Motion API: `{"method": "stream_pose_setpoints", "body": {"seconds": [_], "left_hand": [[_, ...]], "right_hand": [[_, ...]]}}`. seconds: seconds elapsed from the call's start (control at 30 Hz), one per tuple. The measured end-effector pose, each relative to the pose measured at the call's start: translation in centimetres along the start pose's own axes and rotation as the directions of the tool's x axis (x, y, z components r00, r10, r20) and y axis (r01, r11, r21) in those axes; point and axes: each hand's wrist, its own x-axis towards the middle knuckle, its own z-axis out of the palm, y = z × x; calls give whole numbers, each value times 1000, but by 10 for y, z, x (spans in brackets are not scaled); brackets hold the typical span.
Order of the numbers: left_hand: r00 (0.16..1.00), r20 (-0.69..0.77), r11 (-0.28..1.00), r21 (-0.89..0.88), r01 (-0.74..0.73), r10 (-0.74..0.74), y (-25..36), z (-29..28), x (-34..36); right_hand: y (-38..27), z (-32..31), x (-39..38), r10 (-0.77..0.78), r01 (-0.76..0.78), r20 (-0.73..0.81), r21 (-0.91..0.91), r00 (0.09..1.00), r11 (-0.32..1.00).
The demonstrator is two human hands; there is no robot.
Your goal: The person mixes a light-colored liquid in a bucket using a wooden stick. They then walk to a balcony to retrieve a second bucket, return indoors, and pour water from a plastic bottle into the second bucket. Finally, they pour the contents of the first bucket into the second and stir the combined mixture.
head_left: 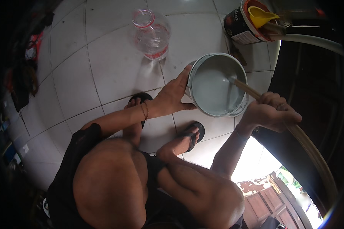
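The pale tiled floor (70,76) carries 3 containers. A long wooden stick (249,90) slants over the right rim of the white bucket (239,109), its pale tip in grey liquid (212,93). The bucket sits ahead of the 2 sandals (198,131), between both hands. A clear bottle (153,38) with red bands stands beyond (I cannot tell what it holds). The black tub (236,24) contains a yellow funnel (260,17). The right hand (273,110) is wrapped around the stick; the left hand (174,93) lies spread against the bucket's outer wall. Tile separates bucket from bottle and stretches leftward; a dark surface (309,84) edges the right side.
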Motion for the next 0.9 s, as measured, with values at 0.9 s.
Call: {"method": "stream_pose_setpoints", "body": {"seconds": [0.9], "left_hand": [[998,38,999,-7,46,-46,6,-2,2]], "right_hand": [[-6,14,-9,43,-41,-54,41,998,998]]}}
